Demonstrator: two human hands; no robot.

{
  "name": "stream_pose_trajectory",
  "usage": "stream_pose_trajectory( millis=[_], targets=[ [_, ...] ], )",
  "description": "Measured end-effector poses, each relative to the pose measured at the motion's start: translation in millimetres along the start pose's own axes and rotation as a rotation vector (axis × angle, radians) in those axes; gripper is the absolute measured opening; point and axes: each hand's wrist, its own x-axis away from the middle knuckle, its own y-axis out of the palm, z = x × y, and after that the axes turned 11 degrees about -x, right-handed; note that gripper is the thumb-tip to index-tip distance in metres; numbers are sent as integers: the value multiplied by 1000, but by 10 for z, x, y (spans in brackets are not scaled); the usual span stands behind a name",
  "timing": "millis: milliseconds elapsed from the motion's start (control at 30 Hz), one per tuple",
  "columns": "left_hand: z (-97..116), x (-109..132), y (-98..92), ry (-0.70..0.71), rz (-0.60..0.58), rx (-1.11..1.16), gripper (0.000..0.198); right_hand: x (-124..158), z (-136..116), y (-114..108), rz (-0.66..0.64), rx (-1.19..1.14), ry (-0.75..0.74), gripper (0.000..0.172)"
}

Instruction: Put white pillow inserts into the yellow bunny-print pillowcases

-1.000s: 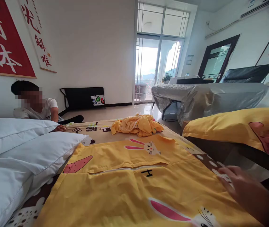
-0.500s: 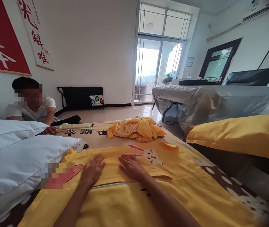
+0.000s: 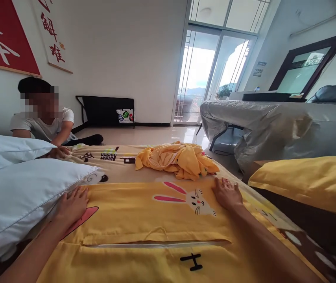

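Observation:
A yellow cloth cover (image 3: 120,220) with a printed rabbit and a black letter H lies spread out in front of me. A long slit with a pale edge (image 3: 156,244) runs across it. My left hand (image 3: 75,202) rests flat on its far left corner, fingers spread, beside a white pillow (image 3: 38,196). On the far right part of the cover, right of the rabbit print, my right hand (image 3: 228,192) lies with fingers apart. Neither hand grips anything. Beyond the cover sits a crumpled yellow cloth (image 3: 176,159).
A person (image 3: 45,114) sits at the far left, a hand near the patterned bedding (image 3: 115,151). At the right are another yellow pillow-like item (image 3: 306,181) and a table under plastic sheeting (image 3: 259,122). A black folded frame (image 3: 106,110) leans on the wall.
My hands have moved apart from the middle of the cover to its far left and right parts. The cloth now lies flatter, its slit fully in view. The camera view has shifted.

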Motion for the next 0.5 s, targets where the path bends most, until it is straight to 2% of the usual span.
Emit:
stream_pose_trajectory(
  millis=[100, 200, 267, 300, 333, 400, 500],
  targets=[
    [767, 25, -326, 116, 5, 39, 61, 287, -747, -10, -7, -70, -249, 54],
    [1673, 65, -473, 241, 3, 139, 61, 597, -1601, 202, -118, -166, -483, 50],
    [2043, 92, -473, 252, 1, 180, 57, 719, -1964, 362, -141, -215, -538, 48],
    [2094, 104, -448, 258, -1, 193, 55, 741, -2024, 411, -150, -232, -549, 48],
    [2045, 118, -411, 259, -6, 199, 54, 738, -1989, 430, -155, -243, -543, 47],
    [1667, 163, -306, 233, -27, 190, 52, 685, -1650, 370, -165, -248, -478, 47],
    [701, 310, -122, 110, -51, 136, 49, 614, -741, 103, -138, -220, -258, 52]
  ],
)
